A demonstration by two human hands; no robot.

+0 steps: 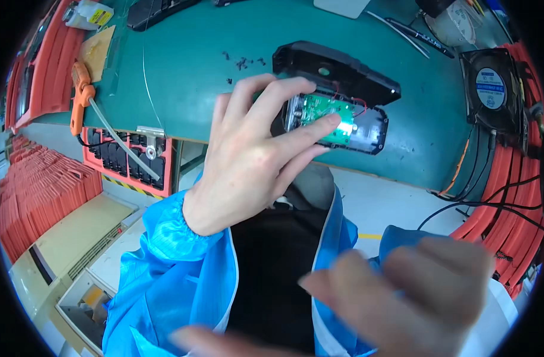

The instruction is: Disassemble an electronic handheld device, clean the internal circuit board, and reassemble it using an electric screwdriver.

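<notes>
My left hand reaches over the near edge of the green table, its fingers on an opened black device. The fingertips press on the green circuit board inside the lower black shell, which has a clear frame and red wires. The black cover half lies tilted just behind it. My right hand hangs blurred close to the camera at the lower right, fingers loosely curled, and I see nothing in it. Both sleeves are blue.
Several small black screws lie scattered behind the device. A black fan stands at the right with orange trays and black cables. An orange tool with a hose hangs at the left edge. Stacked orange trays sit below left.
</notes>
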